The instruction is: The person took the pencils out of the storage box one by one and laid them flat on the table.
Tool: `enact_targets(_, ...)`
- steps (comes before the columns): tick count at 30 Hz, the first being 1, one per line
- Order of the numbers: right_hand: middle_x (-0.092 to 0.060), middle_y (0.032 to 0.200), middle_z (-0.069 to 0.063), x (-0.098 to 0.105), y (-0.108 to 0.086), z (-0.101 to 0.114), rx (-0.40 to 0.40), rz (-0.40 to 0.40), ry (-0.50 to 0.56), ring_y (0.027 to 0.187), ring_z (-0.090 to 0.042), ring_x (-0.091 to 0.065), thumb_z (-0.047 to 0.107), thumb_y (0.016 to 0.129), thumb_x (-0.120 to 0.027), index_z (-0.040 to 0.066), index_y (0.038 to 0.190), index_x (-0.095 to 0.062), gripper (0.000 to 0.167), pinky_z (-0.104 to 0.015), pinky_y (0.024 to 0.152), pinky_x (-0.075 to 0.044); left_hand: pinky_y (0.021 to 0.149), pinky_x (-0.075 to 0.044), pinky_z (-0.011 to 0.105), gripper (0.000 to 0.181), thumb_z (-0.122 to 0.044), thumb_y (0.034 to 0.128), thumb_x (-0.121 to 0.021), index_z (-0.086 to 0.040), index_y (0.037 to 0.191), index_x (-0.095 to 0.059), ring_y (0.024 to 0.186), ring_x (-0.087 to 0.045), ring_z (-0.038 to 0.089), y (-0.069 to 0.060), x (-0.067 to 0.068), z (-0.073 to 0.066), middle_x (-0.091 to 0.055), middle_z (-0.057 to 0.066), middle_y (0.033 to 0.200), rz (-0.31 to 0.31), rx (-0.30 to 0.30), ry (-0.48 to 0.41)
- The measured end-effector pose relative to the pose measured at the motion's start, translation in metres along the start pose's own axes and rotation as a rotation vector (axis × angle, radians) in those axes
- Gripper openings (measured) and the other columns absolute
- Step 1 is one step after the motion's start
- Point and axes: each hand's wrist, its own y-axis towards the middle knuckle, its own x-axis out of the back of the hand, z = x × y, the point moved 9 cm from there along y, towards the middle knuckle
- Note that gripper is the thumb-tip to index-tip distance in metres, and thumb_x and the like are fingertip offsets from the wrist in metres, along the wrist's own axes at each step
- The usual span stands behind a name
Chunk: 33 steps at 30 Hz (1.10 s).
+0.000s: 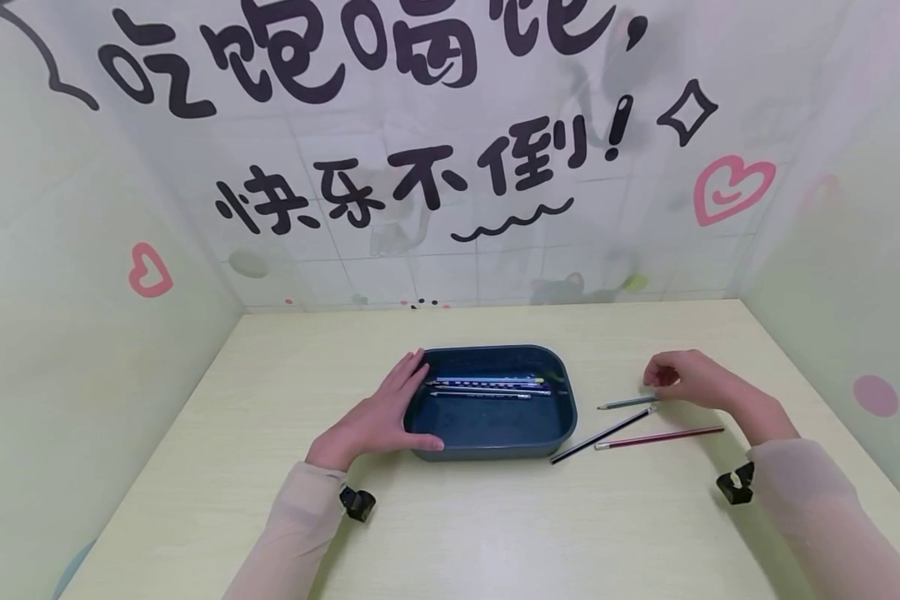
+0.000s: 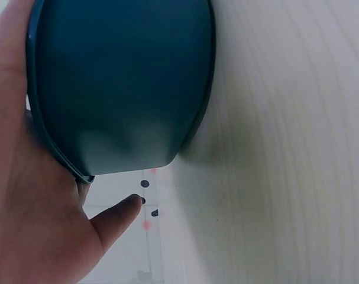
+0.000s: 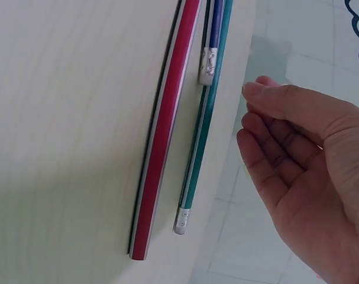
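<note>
A dark blue rectangular tray (image 1: 495, 432) stands on the table. Several pencils (image 1: 487, 387) lie inside it. My left hand (image 1: 378, 417) rests around its left end, thumb over the front rim and straight fingers at the back left; in the left wrist view one finger stands off the tray wall. To the tray's right, my right hand (image 1: 693, 379) hovers with loosely bent fingers by the eraser end of a teal pencil (image 3: 197, 154). The right wrist view shows a gap between fingertips and pencil. A dark striped pencil (image 1: 603, 435) and a red pencil (image 1: 660, 437) lie nearer me.
The pale wooden table (image 1: 480, 525) is bordered by a back wall (image 1: 420, 279) with large black lettering, plus walls on the left and right. Black wrist cameras (image 1: 358, 504) hang below both sleeves. The striped pencil's end touches or nearly touches the tray's front right corner.
</note>
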Motion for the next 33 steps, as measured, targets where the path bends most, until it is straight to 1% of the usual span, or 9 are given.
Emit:
enact_targets(7, -0.07, 0.093, -0.005, 0.001, 0.002, 0.01, 0.017, -0.018, 0.038, 0.087, -0.012, -0.062, 0.005, 0.086, -0.074, 0.002, 0.097, -0.068, 0.013, -0.028, 0.077, -0.055, 0.107, -0.044, 0.06, 0.12, -0.064, 0.0752, -0.077, -0.008, 0.161, -0.015, 0.157, 0.001, 0.032, -0.001, -0.001, 0.001, 0.003, 0.006, 0.17, 0.0, -0.004, -0.001)
enact_targets(9, -0.07, 0.094, -0.005, 0.0, 0.002, 0.012, 0.021, -0.025, 0.051, 0.088, -0.012, -0.063, 0.006, 0.086, -0.074, 0.002, 0.098, -0.068, 0.014, -0.027, 0.078, -0.055, 0.108, -0.044, 0.06, 0.12, -0.064, 0.0751, -0.077, -0.008, 0.161, -0.015, 0.157, 0.0, 0.032, -0.001, -0.001, 0.001, 0.003, 0.005, 0.17, 0.001, 0.0, -0.002)
enact_targets(18, -0.07, 0.097, -0.008, -0.001, 0.003, 0.024, 0.037, -0.054, 0.087, 0.087, -0.009, -0.061, 0.006, 0.087, -0.074, 0.0, 0.103, -0.068, 0.018, -0.029, 0.079, -0.057, 0.109, -0.043, 0.061, 0.12, -0.065, 0.0749, -0.076, -0.008, 0.161, -0.014, 0.157, 0.001, 0.031, -0.001, -0.002, 0.002, 0.004, 0.005, 0.17, 0.003, 0.002, -0.005)
enact_targets(23, -0.07, 0.101, -0.01, -0.003, 0.004, 0.03, 0.028, -0.055, 0.101, 0.089, -0.009, -0.06, 0.006, 0.089, -0.072, 0.0, 0.107, -0.068, 0.02, -0.034, 0.083, -0.057, 0.109, -0.043, 0.059, 0.121, -0.065, 0.0744, -0.076, -0.01, 0.161, -0.013, 0.158, 0.002, 0.029, -0.001, -0.002, 0.003, 0.005, 0.002, 0.17, 0.006, 0.011, -0.001)
enact_targets(27, -0.07, 0.102, -0.012, -0.003, 0.004, 0.035, 0.042, -0.067, 0.111, 0.09, -0.008, -0.062, 0.005, 0.088, -0.072, -0.001, 0.108, -0.068, 0.021, -0.034, 0.085, -0.057, 0.109, -0.043, 0.059, 0.121, -0.066, 0.0739, -0.076, -0.011, 0.161, -0.013, 0.158, 0.002, 0.028, 0.0, -0.002, 0.002, 0.005, 0.002, 0.171, 0.003, 0.014, -0.002)
enact_targets(30, -0.071, 0.102, -0.013, -0.003, 0.004, 0.041, 0.054, -0.077, 0.113, 0.091, -0.01, -0.064, 0.005, 0.087, -0.073, -0.001, 0.108, -0.068, 0.022, -0.034, 0.086, -0.058, 0.109, -0.043, 0.059, 0.121, -0.067, 0.0736, -0.076, -0.011, 0.161, -0.013, 0.158, 0.002, 0.028, 0.0, -0.002, 0.003, 0.005, 0.002, 0.171, 0.003, 0.016, -0.002)
enact_targets(33, -0.071, 0.103, -0.013, -0.003, 0.004, 0.047, 0.059, -0.079, 0.116, 0.093, -0.016, -0.066, 0.006, 0.087, -0.074, -0.001, 0.109, -0.068, 0.024, -0.039, 0.089, -0.057, 0.109, -0.043, 0.059, 0.122, -0.068, 0.0731, -0.075, -0.012, 0.161, -0.013, 0.158, 0.003, 0.027, -0.001, -0.002, 0.003, 0.006, 0.001, 0.17, 0.008, 0.024, 0.0)
